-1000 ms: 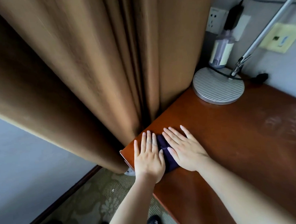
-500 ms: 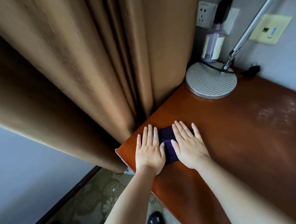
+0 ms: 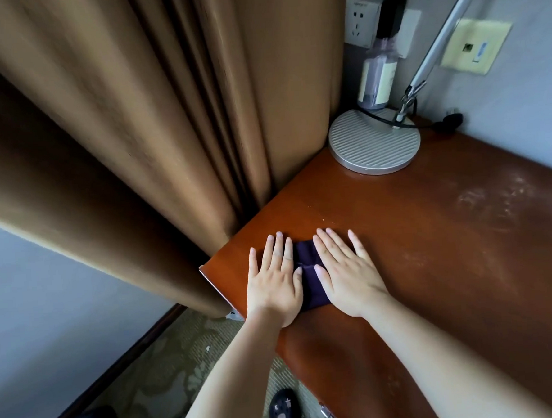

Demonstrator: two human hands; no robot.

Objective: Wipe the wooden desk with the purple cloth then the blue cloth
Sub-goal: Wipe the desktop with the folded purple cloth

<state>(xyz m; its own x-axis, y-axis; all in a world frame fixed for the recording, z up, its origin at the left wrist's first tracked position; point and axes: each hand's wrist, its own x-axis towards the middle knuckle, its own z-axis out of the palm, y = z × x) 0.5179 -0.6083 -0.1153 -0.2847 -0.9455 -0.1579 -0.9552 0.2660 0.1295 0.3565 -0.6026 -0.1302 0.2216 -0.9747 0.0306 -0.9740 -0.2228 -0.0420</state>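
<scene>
Curtain (image 3: 173, 144) beside desk (image 3: 432, 247), lamp base (image 3: 374, 144)

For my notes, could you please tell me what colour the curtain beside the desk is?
The curtain is plain golden brown, seen best in the head view.

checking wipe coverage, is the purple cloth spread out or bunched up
Bunched or folded small: the purple cloth shows only between the left hand and right hand, both pressing it flat on the wooden desk.
</scene>
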